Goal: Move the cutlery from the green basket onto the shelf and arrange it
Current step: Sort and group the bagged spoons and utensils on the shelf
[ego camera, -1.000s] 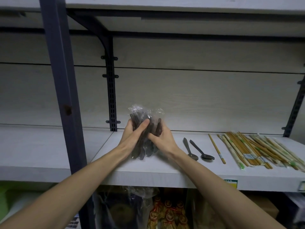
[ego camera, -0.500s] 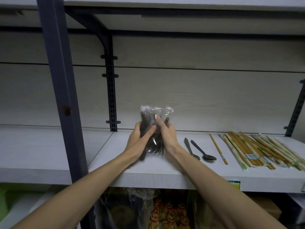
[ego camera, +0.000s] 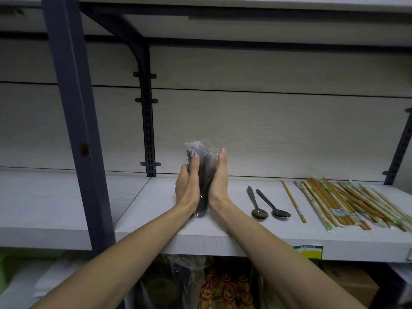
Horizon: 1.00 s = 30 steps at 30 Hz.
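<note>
A clear plastic bag of dark spoons (ego camera: 204, 175) stands upright on the white shelf (ego camera: 156, 197), squeezed between both hands. My left hand (ego camera: 186, 190) grips its left side, thumb up the front and fingers curled behind. Against the bag's right side my right hand (ego camera: 219, 181) presses flat with straight fingers. Two loose metal spoons (ego camera: 259, 210) (ego camera: 278, 211) lie to the right, bowls toward the front edge. Past them lie a single chopstick (ego camera: 293, 204) and a pile of wrapped chopsticks (ego camera: 347, 204). A green patch (ego camera: 2, 264) shows at the lower left edge.
A dark metal post (ego camera: 73, 108) rises at the left in front of the shelf. A slotted bracket upright (ego camera: 148, 130) runs up the back wall just left of the bag. Packaged goods (ego camera: 223, 286) and a cardboard box (ego camera: 354, 284) sit below the shelf.
The bag has been turned upright and pressed narrower between my hands. My right hand went from gripping it with curled fingers to pressing flat against its side.
</note>
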Motion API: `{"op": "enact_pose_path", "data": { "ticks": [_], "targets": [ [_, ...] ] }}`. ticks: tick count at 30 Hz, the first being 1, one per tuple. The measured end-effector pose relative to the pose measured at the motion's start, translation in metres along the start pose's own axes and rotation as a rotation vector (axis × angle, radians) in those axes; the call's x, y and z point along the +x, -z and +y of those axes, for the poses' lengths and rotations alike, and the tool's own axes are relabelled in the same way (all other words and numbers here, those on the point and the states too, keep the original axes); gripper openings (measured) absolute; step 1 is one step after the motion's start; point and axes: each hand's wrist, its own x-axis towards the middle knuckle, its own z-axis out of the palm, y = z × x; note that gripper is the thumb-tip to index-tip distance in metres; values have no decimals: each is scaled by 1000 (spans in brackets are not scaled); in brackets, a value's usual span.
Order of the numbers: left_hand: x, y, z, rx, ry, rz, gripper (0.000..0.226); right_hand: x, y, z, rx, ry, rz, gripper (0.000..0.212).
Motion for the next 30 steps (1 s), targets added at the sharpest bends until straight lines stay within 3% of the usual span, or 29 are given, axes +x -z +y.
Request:
{"op": "enact_pose_path", "data": {
  "ticks": [15, 19, 23, 27, 30],
  "targets": [
    [-6, 11, -3, 180, -60, -118, 76, -37, 24, -23, -497, 567, -220, 41],
    [-6, 13, -5, 185, -50, -116, 90, -37, 21, -22, -519, 501, -161, 47],
    [-10, 17, -3, 170, -93, -173, 69, -28, 21, -27, -521, 455, -73, 27],
    [-7, 31, -6, 251, -148, -363, 73, -20, 27, -30, -539, 397, -127, 32],
    [-4, 45, -8, 282, -135, -566, 63, -16, 31, -33, -471, 282, -188, 45]
  ]
}}
